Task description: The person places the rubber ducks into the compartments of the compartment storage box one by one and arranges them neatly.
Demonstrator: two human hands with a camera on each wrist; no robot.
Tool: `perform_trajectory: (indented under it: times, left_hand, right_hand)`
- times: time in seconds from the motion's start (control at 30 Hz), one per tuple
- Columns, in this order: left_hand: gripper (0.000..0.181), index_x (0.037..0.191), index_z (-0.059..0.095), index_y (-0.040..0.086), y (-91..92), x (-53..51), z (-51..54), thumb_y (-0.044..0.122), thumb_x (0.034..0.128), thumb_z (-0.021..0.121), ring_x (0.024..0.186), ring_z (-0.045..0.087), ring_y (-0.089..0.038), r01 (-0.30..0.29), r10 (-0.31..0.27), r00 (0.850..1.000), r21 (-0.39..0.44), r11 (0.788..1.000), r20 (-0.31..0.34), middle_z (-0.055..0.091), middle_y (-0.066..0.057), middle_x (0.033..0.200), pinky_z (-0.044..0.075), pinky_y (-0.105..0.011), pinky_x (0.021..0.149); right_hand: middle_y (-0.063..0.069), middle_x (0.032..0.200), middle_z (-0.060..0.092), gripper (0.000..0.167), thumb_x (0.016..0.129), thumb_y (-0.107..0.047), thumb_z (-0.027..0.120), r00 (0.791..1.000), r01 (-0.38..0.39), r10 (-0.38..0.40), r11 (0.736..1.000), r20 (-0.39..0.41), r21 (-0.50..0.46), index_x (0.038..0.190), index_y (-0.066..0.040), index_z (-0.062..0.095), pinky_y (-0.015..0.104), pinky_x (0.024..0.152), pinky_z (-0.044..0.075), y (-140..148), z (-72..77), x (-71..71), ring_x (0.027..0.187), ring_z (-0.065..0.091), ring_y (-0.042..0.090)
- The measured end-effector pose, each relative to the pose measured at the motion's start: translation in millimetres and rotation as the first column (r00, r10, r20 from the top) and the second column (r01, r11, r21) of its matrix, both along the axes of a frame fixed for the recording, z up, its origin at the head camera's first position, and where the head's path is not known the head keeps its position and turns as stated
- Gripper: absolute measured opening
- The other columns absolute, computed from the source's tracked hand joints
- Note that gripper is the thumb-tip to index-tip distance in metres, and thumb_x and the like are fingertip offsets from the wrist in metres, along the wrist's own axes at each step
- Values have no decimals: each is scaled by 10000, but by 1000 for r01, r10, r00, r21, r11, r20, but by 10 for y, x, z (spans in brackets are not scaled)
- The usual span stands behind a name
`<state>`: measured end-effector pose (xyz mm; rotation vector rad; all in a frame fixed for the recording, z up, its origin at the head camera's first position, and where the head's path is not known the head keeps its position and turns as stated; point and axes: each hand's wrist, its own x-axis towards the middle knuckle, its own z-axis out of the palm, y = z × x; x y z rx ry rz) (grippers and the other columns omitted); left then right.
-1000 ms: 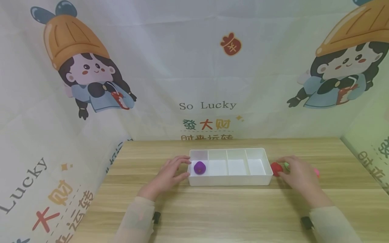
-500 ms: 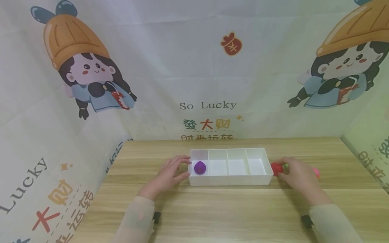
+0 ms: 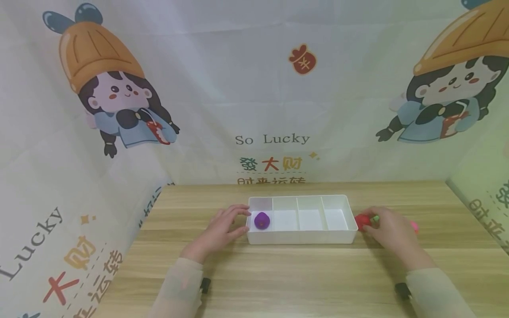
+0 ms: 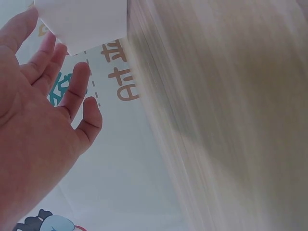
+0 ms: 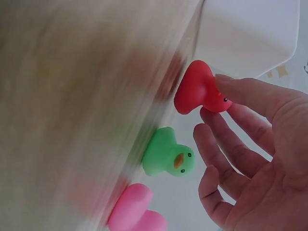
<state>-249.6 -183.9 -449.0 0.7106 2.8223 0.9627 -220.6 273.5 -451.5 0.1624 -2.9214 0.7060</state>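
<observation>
Off the white box's right end: red duck pinched

Just beside the right end of the white box (image 3: 301, 237), red duck (image 5: 195, 89) caught in the grip of the right hand (image 3: 391, 232) — thumb on one side of the head, finger opposite, other fingers loosely bent. Touching the box or apart, raised from the counter (image 3: 302, 282) or resting on it: cannot tell. At the box's left end, left hand (image 3: 222, 227) relaxed, fingertips against the wall, grip clasping nothing.

Probably light and squeezable, soft rubber or plastic by the look; hard to break, perhaps slightly slick. Better held round the broad body than by the small round head, with less risk of swivelling.

Farther right of the box, green duck (image 5: 168, 153), near the loosely bent fingers; beyond, pink duck (image 5: 132, 211), partly cut off. Inside the box's leftmost compartment, purple duck (image 3: 262, 221). In the way: the box's right end wall, then upright dividers (image 3: 298, 213) — and the green duck, close enough for a knock. Behind the box, printed cloth (image 3: 207, 88).
</observation>
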Motion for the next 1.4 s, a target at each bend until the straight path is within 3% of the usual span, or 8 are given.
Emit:
perform_trajectory:
  times: [0.27, 0.47, 0.73, 1.17, 1.4]
  left_hand:
    - [449, 1418, 557, 149, 3, -2, 2, 275, 1003, 671, 1465, 360, -362, 2, -2, 1000, 3, 1000, 6, 424, -60, 1628, 177, -700, 1214]
    - [446, 1415, 560, 128, -2, 0, 17, 248, 1001, 676, 1449, 374, -369, 5, -5, 1000, 9, 1000, -10, 435, -70, 1619, 246, -662, 1206]
    - [437, 1409, 561, 135, -4, -8, 15, 255, 1004, 672, 1442, 382, -362, 3, -2, 1000, 12, 1000, -18, 442, -66, 1615, 288, -647, 1192]
    - [446, 1415, 560, 134, 4, -17, -1, 252, 1001, 675, 1436, 385, -362, 1, -1, 1000, 16, 1000, -17, 441, -75, 1615, 306, -634, 1188]
    - [425, 1404, 568, 141, 10, -15, -11, 231, 1002, 675, 1427, 393, -346, -4, 4, 1000, 5, 1000, -12, 447, -41, 1611, 312, -618, 1189]
  right_hand:
    - [33, 885, 705, 302, 871, -218, 805, 999, 3, -2, 1000, 52, -19, 1147, -116, 734, 297, 619, 415, 2, 76, -37, 722, 571, 174]
    - [96, 999, 721, 338, 893, -268, 791, 997, 36, -36, 999, 73, 5, 1188, -119, 720, 323, 611, 424, -14, 128, -58, 799, 591, 232]
    - [134, 1066, 729, 374, 895, -305, 792, 999, 33, -33, 999, 28, 26, 1208, -115, 716, 331, 617, 455, -69, 251, -39, 840, 607, 258]
    - [198, 1185, 713, 402, 907, -289, 790, 999, 29, -29, 999, -22, 16, 1230, -68, 696, 520, 773, 565, -134, 362, -44, 955, 641, 346]
    - [198, 1218, 704, 410, 916, -273, 782, 999, 12, -12, 1000, -34, 4, 1252, -59, 687, 550, 828, 571, -176, 428, -28, 1006, 656, 378]
